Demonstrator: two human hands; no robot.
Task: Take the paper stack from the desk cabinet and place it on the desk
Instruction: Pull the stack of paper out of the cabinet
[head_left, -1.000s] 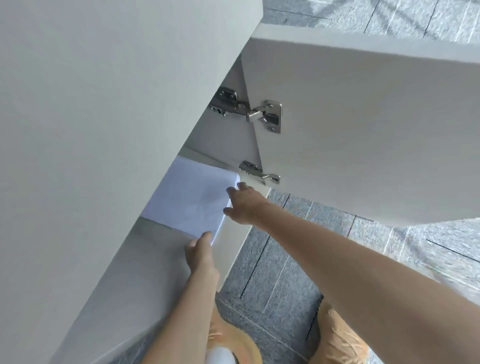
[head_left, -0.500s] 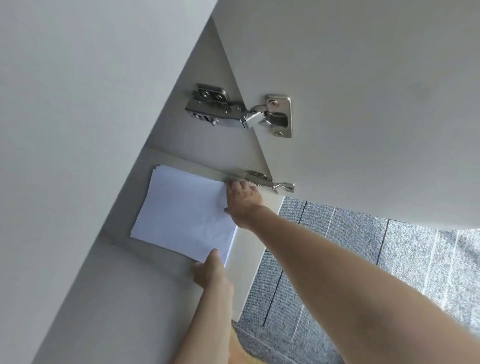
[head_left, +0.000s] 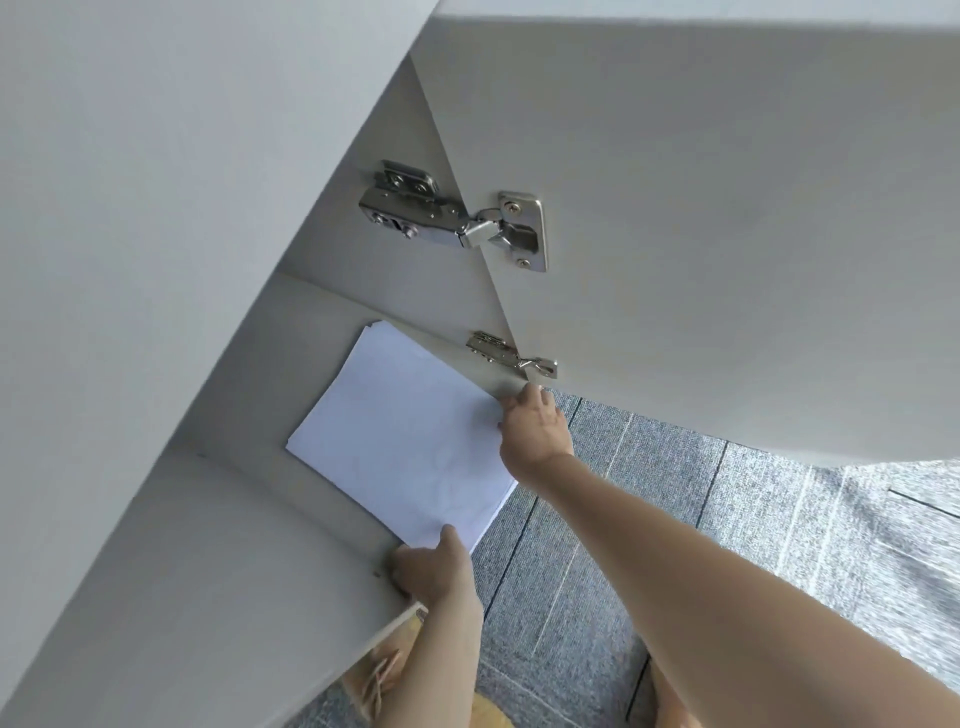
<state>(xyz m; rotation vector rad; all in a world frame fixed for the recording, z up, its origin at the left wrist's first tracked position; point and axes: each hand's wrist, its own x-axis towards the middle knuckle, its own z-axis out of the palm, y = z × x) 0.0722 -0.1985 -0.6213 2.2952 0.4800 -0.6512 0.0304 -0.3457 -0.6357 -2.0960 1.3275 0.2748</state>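
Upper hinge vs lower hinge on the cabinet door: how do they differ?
The upper hinge looks larger and shows its whole arm, screws and door cup; the lower hinge looks smaller and slimmer. The upper hinge hangs clear of both hands; the lower hinge sits just above the right hand gripping the paper stack. Both are silver metal, opened.

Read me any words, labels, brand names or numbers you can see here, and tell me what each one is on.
None can be read.
paper stack: top sheet looks blank.
upper hinge and lower hinge: any stamped marks are too small to tell.
cabinet door: plain, no label.
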